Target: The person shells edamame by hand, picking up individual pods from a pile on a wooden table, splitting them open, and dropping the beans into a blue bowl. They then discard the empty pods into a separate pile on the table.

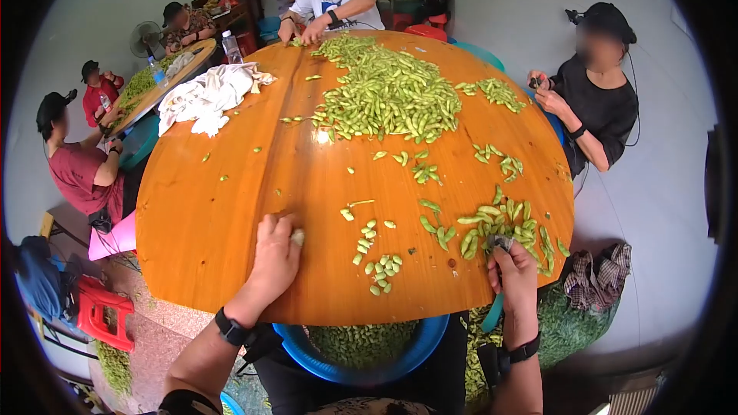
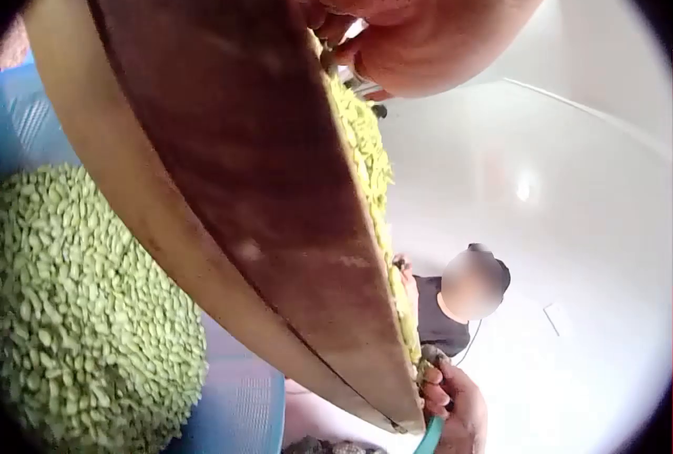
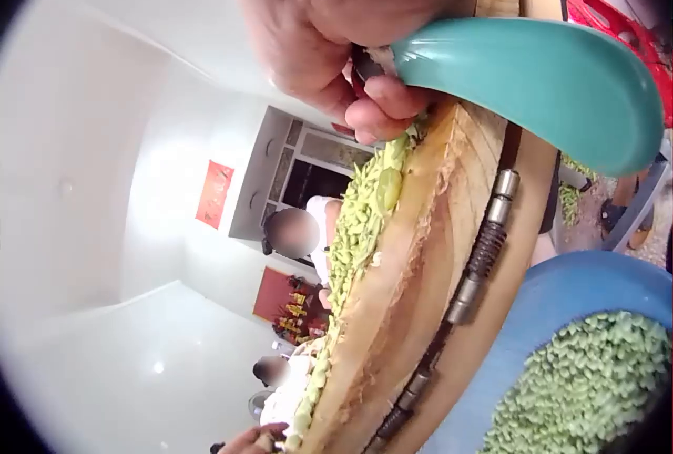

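My left hand (image 1: 275,257) rests near the front edge of the round wooden table (image 1: 207,238), fingers bent. A small pale piece (image 1: 297,237) shows at its thumb side; I cannot tell whether it is held. My right hand (image 1: 513,265) grips a teal spoon (image 3: 536,86), whose broad end sticks out below the palm. Something dark grey (image 1: 500,243) shows at that hand's fingertips, right at a small pile of green soybean pods (image 1: 492,219). Between the hands lie several shelled beans (image 1: 383,270).
A large heap of pods (image 1: 392,92) covers the table's middle. Below the front edge, a blue basin (image 1: 288,342) holds many shelled beans. A white cloth (image 1: 207,96) lies at the back left beside a bottle (image 1: 231,48). People sit across and to the right.
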`<action>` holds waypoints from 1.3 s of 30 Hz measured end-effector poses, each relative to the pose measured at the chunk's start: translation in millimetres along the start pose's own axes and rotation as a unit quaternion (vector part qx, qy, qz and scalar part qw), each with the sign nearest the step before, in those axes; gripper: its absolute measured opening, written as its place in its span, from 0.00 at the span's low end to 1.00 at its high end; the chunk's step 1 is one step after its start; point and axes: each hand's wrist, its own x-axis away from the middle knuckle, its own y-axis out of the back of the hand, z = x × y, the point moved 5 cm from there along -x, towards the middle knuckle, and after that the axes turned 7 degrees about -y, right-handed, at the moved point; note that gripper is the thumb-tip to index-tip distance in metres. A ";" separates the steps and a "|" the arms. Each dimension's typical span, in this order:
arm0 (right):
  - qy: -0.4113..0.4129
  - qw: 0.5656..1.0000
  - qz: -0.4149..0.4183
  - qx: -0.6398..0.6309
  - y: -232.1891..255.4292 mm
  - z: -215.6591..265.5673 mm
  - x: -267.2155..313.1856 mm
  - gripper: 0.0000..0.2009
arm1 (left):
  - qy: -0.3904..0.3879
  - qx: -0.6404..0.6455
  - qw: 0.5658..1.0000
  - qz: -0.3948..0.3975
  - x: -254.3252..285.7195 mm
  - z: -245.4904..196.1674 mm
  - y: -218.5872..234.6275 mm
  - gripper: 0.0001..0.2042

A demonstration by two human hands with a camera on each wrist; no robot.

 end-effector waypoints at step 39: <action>0.351 0.813 0.052 0.461 -83.8 44.9 15.7 0.06 | -0.262 0.115 0.942 0.174 90.6 -125.0 -25.4 0.15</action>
